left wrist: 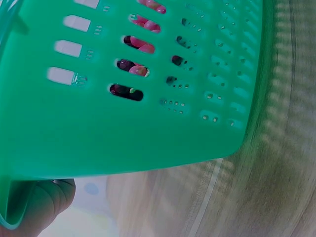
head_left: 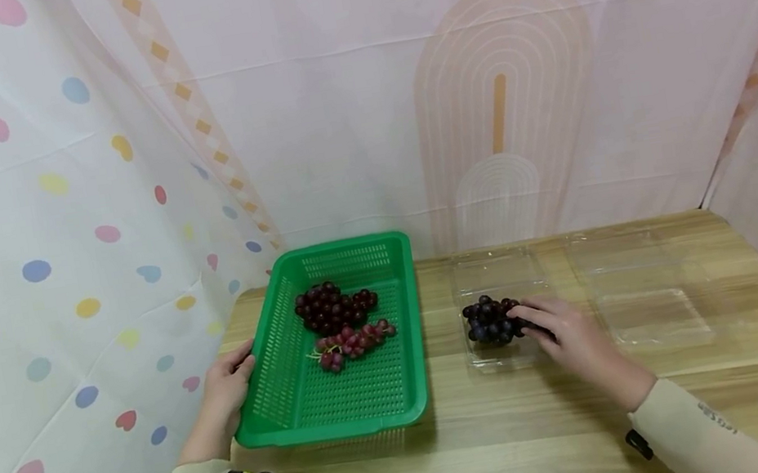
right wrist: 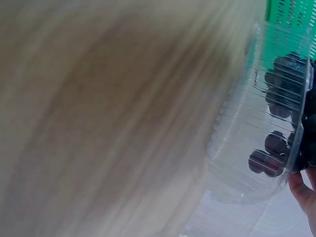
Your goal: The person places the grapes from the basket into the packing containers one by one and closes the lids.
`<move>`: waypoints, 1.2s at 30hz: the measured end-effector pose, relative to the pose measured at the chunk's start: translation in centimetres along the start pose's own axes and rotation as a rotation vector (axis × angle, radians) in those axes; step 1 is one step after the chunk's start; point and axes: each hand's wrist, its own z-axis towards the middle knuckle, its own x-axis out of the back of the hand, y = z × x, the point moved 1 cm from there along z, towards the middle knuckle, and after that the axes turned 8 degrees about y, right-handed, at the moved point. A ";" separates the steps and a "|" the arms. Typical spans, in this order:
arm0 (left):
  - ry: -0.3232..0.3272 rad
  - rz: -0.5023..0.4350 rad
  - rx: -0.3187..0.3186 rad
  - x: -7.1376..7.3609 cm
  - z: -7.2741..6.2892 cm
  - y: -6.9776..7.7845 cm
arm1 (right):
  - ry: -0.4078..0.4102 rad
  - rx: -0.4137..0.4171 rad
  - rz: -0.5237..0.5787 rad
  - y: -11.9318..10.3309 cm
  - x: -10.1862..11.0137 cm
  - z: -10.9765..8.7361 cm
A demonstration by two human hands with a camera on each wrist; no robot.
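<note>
At the left, my left hand (head_left: 228, 388) grips the side rim of a green plastic basket (head_left: 335, 429) with slotted walls. Inside it lie a bunch of dark red grapes (head_left: 327, 311) and, nearer to me, a smaller bunch of lighter red grapes (head_left: 358, 341). To the right, my right hand (head_left: 569, 334) holds the right side of a bunch of black grapes (head_left: 490, 324) with fingers and thumb. That bunch is in an opened clear plastic box (head_left: 510, 356); the right wrist view shows its grapes through the box's ribbed wall (right wrist: 237, 128).
A second clear plastic box (head_left: 653, 321), also opened, stands on the wooden table (head_left: 502, 448) to the right of my right hand. Patterned cloth (head_left: 329, 112) hangs behind the table, and dotted cloth (head_left: 65, 319) covers the left side.
</note>
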 end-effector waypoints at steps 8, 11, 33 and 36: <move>0.002 0.000 -0.002 -0.1 0.0 0.1 | -0.055 0.041 -0.020 0.2 -0.2 -0.9; 0.001 -0.008 -0.007 0.0 0.0 0.1 | -0.081 0.037 -0.020 0.3 -0.2 -1.0; -0.013 -0.025 -0.010 0.0 -0.2 0.1 | -0.182 0.024 -0.005 0.9 0.4 -1.5; -0.010 -0.024 -0.010 0.1 -0.2 0.1 | -0.194 -0.022 0.015 0.9 0.4 -1.5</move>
